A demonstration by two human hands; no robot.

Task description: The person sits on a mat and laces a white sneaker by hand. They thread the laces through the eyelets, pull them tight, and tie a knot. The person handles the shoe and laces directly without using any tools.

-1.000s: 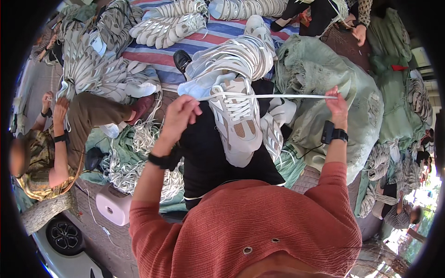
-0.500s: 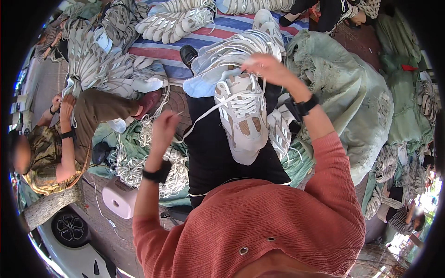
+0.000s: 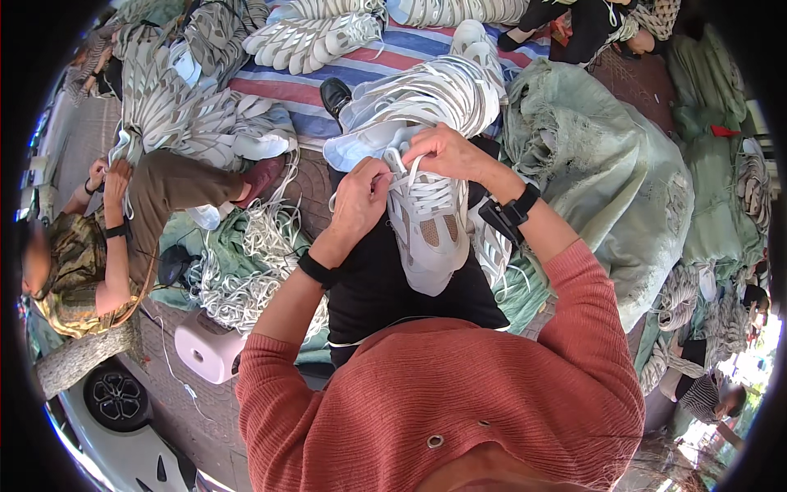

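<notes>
A beige and white sneaker upper (image 3: pixel 425 254) lies across my black-trousered lap, toe toward me, with white lace crossing over its tongue. At its far left eyelets my left hand (image 3: pixel 361 195) is closed, fingertips pinched on the shoelace. From the right, my right hand (image 3: pixel 449 154) reaches over the top of the upper, thumb and fingers closed on a white lace loop (image 3: pixel 410 164). Both hands nearly meet at the collar end. Just beyond them a row of stacked uppers (image 3: pixel 426 98) runs away from me. My fingers partly hide the top eyelets.
A heap of white laces (image 3: pixel 238 287) lies on green cloth at the left, near a pink stool (image 3: pixel 205 348). Farther left, a seated person (image 3: pixel 90 271) handles other stacked uppers (image 3: pixel 188 115). A large pale green sack (image 3: pixel 607 189) bulges at the right.
My left hand has come up and right to the eyelets. My right hand has lowered onto the upper's top. The lace that stretched between the left hand and the upper is now drawn close.
</notes>
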